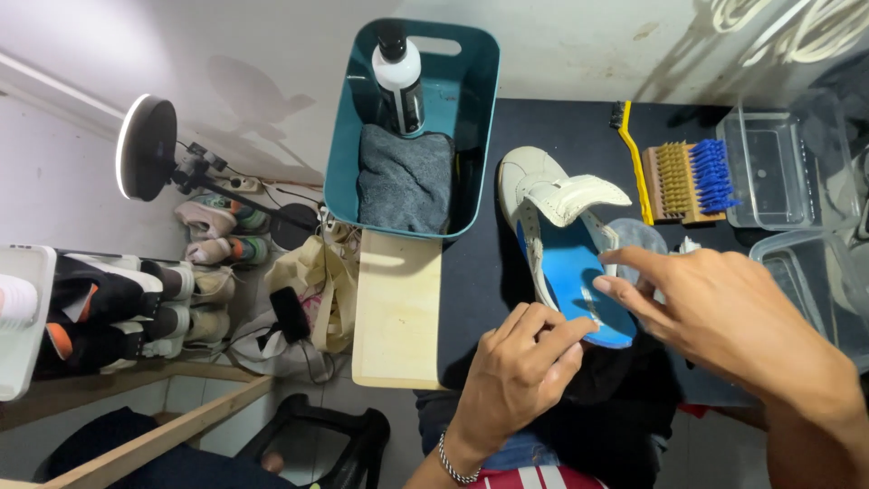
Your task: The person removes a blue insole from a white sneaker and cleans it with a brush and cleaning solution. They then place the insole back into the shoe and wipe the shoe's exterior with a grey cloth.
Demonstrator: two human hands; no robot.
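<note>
A white shoe [543,195] lies on the black mat [579,127], its strap flap folded open. A blue insole [579,281] sticks out of its heel end. My left hand [516,371], with a bracelet on the wrist, pinches the near edge of the insole between thumb and fingers. My right hand [724,312] reaches in from the right, its index and middle fingertips pressing on the insole's right edge. A greyish pad [638,235] lies under the shoe beside my right fingers.
A teal bin [480,109] holds a bottle [400,77] and a grey cloth [405,177]. Brushes [688,181] and clear plastic boxes [778,167] sit at the right. A wooden board [398,308] edges the table; shoes [208,235] and a ring light [145,145] stand at left.
</note>
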